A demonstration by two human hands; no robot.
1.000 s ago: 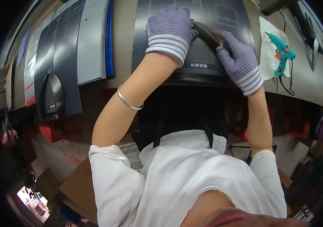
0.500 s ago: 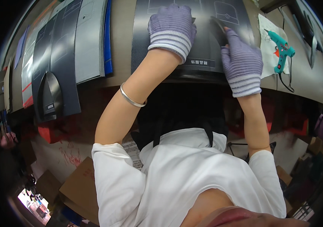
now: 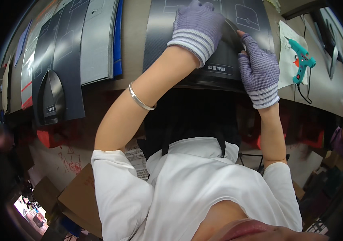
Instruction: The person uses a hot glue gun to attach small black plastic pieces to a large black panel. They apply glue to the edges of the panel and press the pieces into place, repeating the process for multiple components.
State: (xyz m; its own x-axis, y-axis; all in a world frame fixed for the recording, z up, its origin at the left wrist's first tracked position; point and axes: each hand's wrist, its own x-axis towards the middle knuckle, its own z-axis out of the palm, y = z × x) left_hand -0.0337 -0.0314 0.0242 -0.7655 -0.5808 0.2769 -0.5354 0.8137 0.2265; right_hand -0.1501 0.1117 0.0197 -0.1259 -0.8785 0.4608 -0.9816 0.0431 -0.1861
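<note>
Right grip [image 3: 260,69] on dark curved strap [image 3: 233,33]

"What lettering do we find?"

"We note pale characters [image 3: 220,69] on the dark sheet [image 3: 159,46], left of the right hand's [image 3: 260,70] fingers and nearer us; a small pale label [image 3: 51,109] on another dark panel [image 3: 70,94], well left."

There are two gloved hands [image 3: 199,29] [image 3: 260,67], one glue gun [image 3: 303,59], one bangle [image 3: 137,100].
</note>
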